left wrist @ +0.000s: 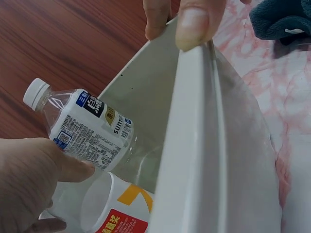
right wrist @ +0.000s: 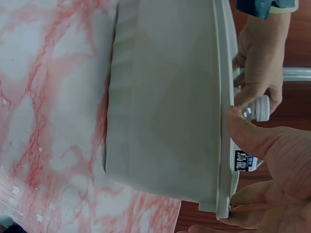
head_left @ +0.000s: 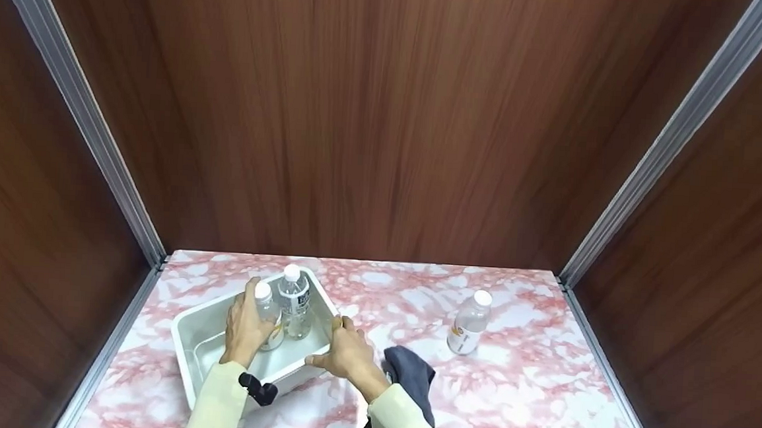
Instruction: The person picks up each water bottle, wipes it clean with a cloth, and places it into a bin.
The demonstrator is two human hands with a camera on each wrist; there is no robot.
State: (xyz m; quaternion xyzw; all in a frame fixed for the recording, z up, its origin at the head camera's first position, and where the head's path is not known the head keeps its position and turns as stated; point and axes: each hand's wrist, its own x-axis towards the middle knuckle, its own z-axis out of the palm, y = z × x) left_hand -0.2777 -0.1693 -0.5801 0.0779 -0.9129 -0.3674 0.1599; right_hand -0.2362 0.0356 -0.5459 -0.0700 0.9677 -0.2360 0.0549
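Observation:
A pale grey plastic basin stands at the left of the table with two clear white-capped bottles in it. My left hand reaches inside and grips the nearer bottle, thumb on one side and fingers on the other. In the left wrist view this bottle's label is white with orange and red print. Beside it leans the second bottle, with a blue and black printed label. My right hand holds the basin's right corner, thumb and fingers spread over the rim.
Another white-capped bottle stands upright on the right part of the pink marbled table. A dark blue-grey cloth lies beside my right forearm. Brown wood-grain panels with metal corner posts enclose the table.

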